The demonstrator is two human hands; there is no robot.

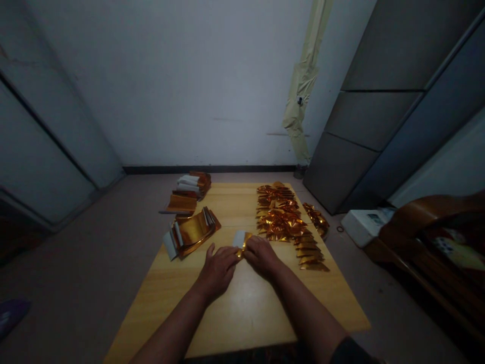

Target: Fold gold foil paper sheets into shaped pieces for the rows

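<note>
A small sheet of gold foil paper [239, 238] with a pale back lies near the middle of the wooden table, partly folded over. My left hand [220, 267] pinches its near left edge, thumb apart from the fingers. My right hand [260, 255] is closed on the sheet's right edge, the two hands almost touching. To the left sits a bent stack of gold foil paper [195, 230]. Right of my hands, folded gold foil pieces [278, 215] are piled in overlapping rows. Fingers hide part of the sheet.
The wooden table [223, 323] stands before a white wall. More foil sheets [189, 189] rest by its far left corner, and more folded pieces [317, 220] lie beyond its right edge. A grey refrigerator [364, 116], a white box [364, 225] and a wooden seat [417, 242] are at right.
</note>
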